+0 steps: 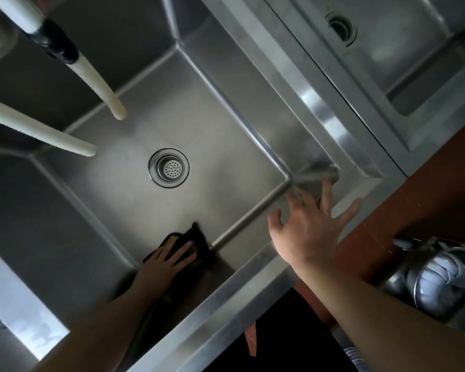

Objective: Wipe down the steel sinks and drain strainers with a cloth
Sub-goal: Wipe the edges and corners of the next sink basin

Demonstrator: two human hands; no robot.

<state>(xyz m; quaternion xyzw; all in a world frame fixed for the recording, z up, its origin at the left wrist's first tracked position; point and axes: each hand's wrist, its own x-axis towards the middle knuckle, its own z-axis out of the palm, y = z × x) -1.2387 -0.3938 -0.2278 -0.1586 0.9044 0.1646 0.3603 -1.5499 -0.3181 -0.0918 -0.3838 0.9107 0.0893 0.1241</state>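
I look down into a deep steel sink [134,122]. Its round perforated drain strainer [169,167] sits in the middle of the floor. My left hand [164,267] lies flat, fingers straight, on a dark cloth [196,237] with a yellowish patch, pressing it against the sink's near wall at the floor edge. My right hand [309,226] is spread open above the sink's near right corner, fingers splayed over the rim, holding nothing. A second sink [414,63] with its own drain strainer [341,28] lies at the upper right.
Two whitish hoses [100,84] [38,127] hang over the sink from the upper left, one with a black joint. A steel divider rim [314,98] separates the two sinks. A reddish-brown floor [419,194] and a steel pot [438,280] are at the right.
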